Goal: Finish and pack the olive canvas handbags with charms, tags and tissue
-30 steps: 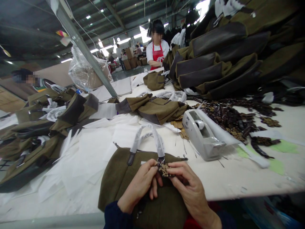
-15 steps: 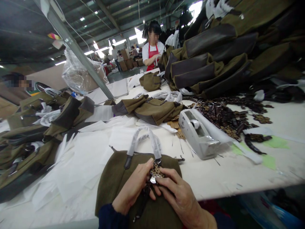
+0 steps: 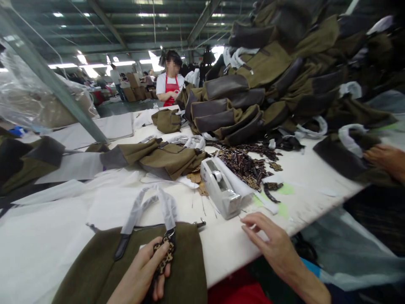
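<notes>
An olive bag (image 3: 104, 257) lies in front of me, its looped handles (image 3: 152, 207) wrapped in white paper. At the base of the right handle, my left hand (image 3: 150, 266) grips a leopard-print charm (image 3: 165, 253) between thumb and fingers. My right hand (image 3: 268, 236) is off the bag, over the table edge just in front of the grey tape dispenser (image 3: 220, 185). Its thumb and index finger are close together around what may be a thin dark strand, too small to make out.
A heap of olive bags (image 3: 234, 88) rises at the back right, with a pile of leopard-print charms (image 3: 247, 162) before it. White sheets (image 3: 63, 215) cover the left. Another person's hand (image 3: 387, 158) touches a bag at far right. A person in a red apron (image 3: 171, 86) stands behind.
My right hand has left the charm and moved right, toward the tape dispenser. My left hand still holds the charm. The view has turned right, bringing another person's hand into sight.
</notes>
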`<state>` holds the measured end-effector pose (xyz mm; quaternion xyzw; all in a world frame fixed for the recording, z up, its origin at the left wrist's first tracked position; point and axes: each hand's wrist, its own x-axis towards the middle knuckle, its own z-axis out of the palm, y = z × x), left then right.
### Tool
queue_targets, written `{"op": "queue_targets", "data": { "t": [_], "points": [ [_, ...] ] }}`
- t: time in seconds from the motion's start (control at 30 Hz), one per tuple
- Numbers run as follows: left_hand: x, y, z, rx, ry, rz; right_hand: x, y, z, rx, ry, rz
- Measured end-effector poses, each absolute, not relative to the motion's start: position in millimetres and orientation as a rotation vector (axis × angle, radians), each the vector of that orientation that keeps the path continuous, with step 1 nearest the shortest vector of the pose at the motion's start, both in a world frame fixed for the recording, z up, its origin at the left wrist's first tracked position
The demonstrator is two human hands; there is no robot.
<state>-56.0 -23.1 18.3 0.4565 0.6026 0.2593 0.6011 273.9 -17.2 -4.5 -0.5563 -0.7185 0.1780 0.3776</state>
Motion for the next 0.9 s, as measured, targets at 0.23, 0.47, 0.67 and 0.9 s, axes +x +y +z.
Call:
{"op": "queue_targets", "data": {
  "t": [0.23, 0.47, 0.67, 0.9],
  "points": [
    [-58, -26, 12, 1.086, 1.422, 0.584, 343, 5, -23, -1.818, -1.841, 0.308],
    [-58, -25, 9, 1.129, 1.406, 0.603, 329, 27, -30, -1.935, -1.963, 0.075],
    [-60, -26, 10, 1.147, 1.388, 0.553, 337, 26, -27, -1.936, -1.945, 0.173],
    [-61, -25, 14, 1.171, 1.387, 0.533, 362, -20, -19, -1.972, -1.859, 0.616]
  ]
}}
